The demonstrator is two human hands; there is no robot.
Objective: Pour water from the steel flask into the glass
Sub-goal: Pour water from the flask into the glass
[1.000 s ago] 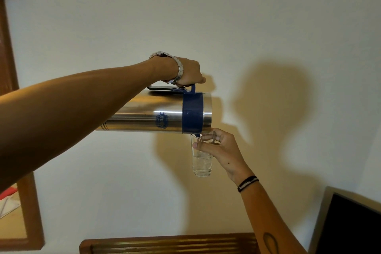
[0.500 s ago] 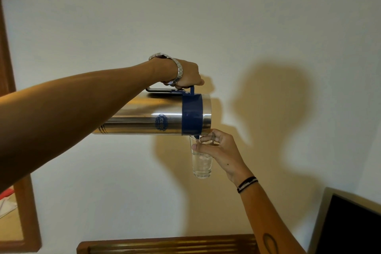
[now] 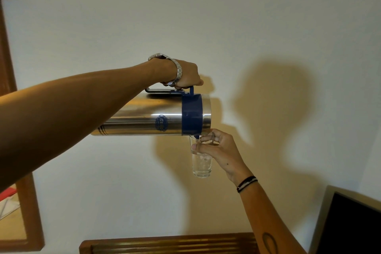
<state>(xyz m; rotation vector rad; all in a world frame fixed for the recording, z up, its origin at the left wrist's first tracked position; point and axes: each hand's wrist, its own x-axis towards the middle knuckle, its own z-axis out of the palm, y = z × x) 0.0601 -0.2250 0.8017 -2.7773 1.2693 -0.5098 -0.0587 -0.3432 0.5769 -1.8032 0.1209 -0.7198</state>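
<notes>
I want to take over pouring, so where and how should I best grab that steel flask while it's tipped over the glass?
Probably by the blue handle, coming from above. The steel flask lies nearly level with the handle on top, where the left hand grips it now. The body looks wide and smooth, so harder to hold. Keep its spout over the glass held in the right hand.

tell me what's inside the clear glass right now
The clear drinking glass holds bubbly water in its lower part. The right hand wraps its upper part, hiding the exact level; the blue spout dips into its rim.
</notes>
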